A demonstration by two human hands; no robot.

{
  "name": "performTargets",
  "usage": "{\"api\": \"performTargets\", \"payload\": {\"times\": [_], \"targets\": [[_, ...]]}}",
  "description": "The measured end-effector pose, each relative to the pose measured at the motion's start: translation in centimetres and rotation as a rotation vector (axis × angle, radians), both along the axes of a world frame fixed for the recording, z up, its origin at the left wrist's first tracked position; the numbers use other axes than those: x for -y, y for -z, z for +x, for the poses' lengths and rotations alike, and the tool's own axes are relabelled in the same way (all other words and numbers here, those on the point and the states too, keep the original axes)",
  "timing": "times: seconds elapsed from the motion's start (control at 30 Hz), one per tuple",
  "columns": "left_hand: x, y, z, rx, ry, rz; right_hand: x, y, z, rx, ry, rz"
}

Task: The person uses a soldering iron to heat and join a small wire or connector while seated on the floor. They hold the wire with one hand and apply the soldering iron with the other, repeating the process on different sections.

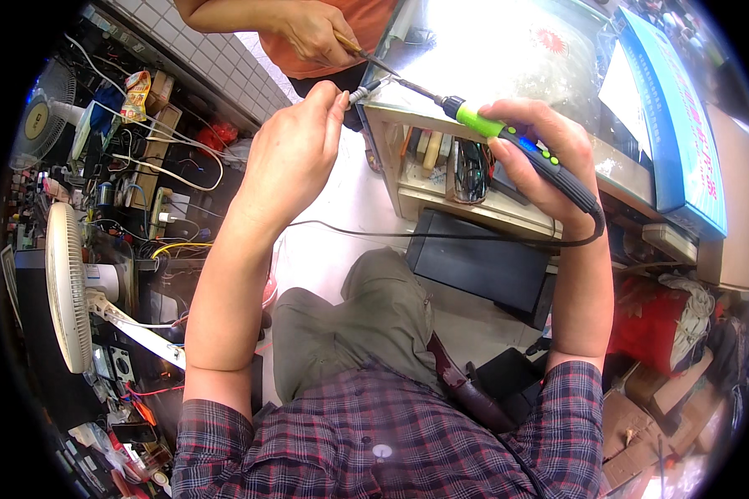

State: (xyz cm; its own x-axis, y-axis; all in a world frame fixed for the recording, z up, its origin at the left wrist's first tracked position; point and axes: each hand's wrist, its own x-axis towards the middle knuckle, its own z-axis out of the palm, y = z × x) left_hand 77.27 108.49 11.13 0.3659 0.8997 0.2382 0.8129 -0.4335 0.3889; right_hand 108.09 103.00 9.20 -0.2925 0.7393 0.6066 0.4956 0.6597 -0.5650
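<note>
My right hand is wrapped round a green and black soldering iron, its metal shaft pointing up and to the left. Between the thumb and fingers of my left hand is a small grey cylindrical connector. Close to the connector's far end is the iron's tip; whether they touch is too small to tell. From the far side, another person's hand holds a thin tool with a wooden handle, and its metal end reaches the same spot.
A glass-topped counter with a shelf of tools stands ahead on the right, a blue box on it. The iron's black cord crosses above my lap. Left are a white fan, tangled wires and clutter; cardboard lies lower right.
</note>
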Motion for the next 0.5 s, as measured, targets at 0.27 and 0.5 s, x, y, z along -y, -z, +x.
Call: {"api": "performTargets", "payload": {"times": [0.27, 0.5], "targets": [[0.34, -0.23, 0.27, -0.02, -0.024, -0.022, 0.18, -0.28, -0.2, 0.055, 0.008, 0.003], [0.53, -0.25, 0.38, -0.017, -0.023, -0.018, 0.35, -0.23, -0.29, 0.046, 0.016, -0.009]]}}
